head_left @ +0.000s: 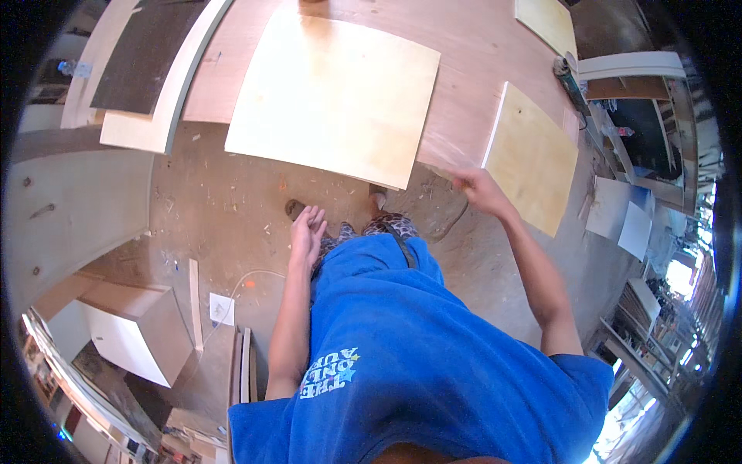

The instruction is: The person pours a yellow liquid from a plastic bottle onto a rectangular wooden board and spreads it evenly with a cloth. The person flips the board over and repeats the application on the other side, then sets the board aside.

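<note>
A large pale plywood panel (340, 93) lies on the pinkish wooden worktop (460, 93) in front of me, its near edge jutting over the floor. My left hand (308, 232) hangs in the air short of that edge, its fingers loosely bent and holding nothing. To the right, my right hand (481, 189) is closed near the worktop's front edge, beside the lower corner of a second plywood panel (533, 158). Whatever its fingers may grip is too small and smeared to make out.
A dark green tube (570, 83) lies past the second panel. White-edged boards (174, 85) stand at the far left. On the floor are a box-like cabinet (139, 329), a wood strip (195, 305), a white square piece (222, 308) with a cord, and scattered chips.
</note>
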Action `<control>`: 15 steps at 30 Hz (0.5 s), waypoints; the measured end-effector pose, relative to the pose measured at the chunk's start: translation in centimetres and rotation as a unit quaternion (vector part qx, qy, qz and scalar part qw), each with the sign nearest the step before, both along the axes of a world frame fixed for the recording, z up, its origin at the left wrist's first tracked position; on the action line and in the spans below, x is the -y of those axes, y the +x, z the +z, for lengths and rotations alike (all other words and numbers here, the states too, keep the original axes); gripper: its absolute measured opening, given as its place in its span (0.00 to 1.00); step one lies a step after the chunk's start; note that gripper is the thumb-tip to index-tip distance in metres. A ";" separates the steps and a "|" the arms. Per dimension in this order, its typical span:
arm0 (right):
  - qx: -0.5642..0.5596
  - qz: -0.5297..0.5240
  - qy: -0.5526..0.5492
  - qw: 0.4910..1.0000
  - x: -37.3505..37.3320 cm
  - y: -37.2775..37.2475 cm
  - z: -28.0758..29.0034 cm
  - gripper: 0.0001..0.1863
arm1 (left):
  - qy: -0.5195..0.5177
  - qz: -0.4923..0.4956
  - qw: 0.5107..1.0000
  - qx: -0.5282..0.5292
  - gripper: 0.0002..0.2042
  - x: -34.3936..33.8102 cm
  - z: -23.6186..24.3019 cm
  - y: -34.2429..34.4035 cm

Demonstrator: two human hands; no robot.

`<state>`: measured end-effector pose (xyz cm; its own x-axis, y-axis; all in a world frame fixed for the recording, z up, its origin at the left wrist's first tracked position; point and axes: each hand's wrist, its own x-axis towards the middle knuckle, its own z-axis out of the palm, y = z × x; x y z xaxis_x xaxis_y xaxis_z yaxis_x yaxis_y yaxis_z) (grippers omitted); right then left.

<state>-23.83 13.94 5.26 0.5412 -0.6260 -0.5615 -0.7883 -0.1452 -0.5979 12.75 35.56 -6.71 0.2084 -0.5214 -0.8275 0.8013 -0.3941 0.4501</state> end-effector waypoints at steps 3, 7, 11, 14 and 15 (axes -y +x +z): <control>0.182 -0.272 0.150 0.933 1.1 0.0 1.7 0.19 | -0.002 -0.014 1.000 0.022 0.31 1.6 -0.1 1.0; 0.360 -0.358 0.216 0.834 0.9 0.0 2.3 0.25 | -0.012 -0.012 0.999 0.042 0.31 3.4 1.0 1.0; 0.434 -0.334 0.263 0.795 2.3 -0.1 2.6 0.28 | -0.024 -0.015 0.998 0.060 0.32 5.1 2.5 -0.2; 0.464 -0.331 0.286 0.770 4.0 -0.1 2.9 0.28 | -0.040 -0.027 0.997 0.065 0.32 5.9 3.4 -1.3; 0.471 -0.335 0.295 0.761 4.4 -0.3 2.8 0.28 | -0.045 -0.032 0.996 0.067 0.33 5.9 3.8 -1.9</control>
<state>-24.10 9.57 8.10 0.5484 -0.7277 -0.4120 0.2510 0.6132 -0.7490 10.89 29.62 -2.95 0.2778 -0.6085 -0.7434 0.7057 -0.3958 0.5877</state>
